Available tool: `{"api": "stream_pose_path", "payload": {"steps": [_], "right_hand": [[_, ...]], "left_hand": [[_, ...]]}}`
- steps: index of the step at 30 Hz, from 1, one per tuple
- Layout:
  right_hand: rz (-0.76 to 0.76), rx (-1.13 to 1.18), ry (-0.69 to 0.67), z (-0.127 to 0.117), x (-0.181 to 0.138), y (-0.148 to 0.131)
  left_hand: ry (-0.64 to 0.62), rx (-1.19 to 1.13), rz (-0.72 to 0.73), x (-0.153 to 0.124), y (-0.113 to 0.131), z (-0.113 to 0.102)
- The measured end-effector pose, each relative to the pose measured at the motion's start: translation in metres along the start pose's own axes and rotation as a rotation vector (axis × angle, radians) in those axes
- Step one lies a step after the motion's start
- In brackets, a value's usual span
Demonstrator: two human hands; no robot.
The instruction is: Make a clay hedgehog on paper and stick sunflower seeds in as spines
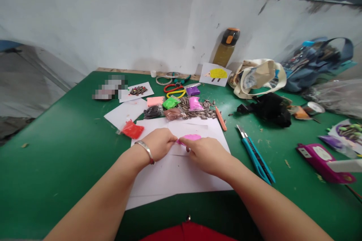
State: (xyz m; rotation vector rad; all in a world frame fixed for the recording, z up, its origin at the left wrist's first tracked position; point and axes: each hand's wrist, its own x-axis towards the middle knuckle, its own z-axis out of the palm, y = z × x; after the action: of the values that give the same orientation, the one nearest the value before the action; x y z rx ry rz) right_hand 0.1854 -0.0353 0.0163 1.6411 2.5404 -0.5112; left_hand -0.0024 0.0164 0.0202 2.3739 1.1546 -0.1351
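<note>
A flat pink clay shape (195, 136) lies on white paper (181, 175) in front of me. At the clay's left end, my left hand (158, 144) has its fingers pinched together; a silver bracelet circles that wrist. My right hand (207, 155) covers the clay's lower side, its index finger pressed to the same end and the other fingers curled under. The fingertips of both hands nearly meet there, partly hiding the clay. Just beyond the paper are packets of clay: red (132, 130), black (153, 111), brown (174, 114), green (171, 102) and pink (194, 103).
Striped sunflower seeds (202, 113) lie behind the paper, with an orange clay tool (221, 119) beside them. To the right sit a blue utility knife (256, 156) and a magenta glue gun (325, 162). A hedgehog picture (216, 75) leans near a bottle (226, 48) and bags (261, 77).
</note>
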Motion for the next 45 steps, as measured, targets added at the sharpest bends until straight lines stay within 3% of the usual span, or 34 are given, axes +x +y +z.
{"api": "stream_pose_path", "payload": {"steps": [6, 15, 20, 45], "right_hand": [[-0.022, -0.079, 0.006, 0.0012, -0.0016, -0.0029], [-0.012, -0.056, -0.007, 0.0026, 0.0007, 0.0004], [0.005, 0.022, 0.054, 0.0015, 0.0000, 0.0045], [-0.044, -0.079, 0.038, 0.0051, -0.0034, 0.0007]], "left_hand": [[0.046, -0.014, 0.019, -0.0003, -0.0002, -0.0001], [0.032, -0.005, 0.000, 0.0013, 0.0012, 0.0007], [0.046, 0.002, -0.002, 0.0015, 0.0010, 0.0023], [0.021, 0.021, 0.001, 0.0017, -0.0021, 0.0049]]}}
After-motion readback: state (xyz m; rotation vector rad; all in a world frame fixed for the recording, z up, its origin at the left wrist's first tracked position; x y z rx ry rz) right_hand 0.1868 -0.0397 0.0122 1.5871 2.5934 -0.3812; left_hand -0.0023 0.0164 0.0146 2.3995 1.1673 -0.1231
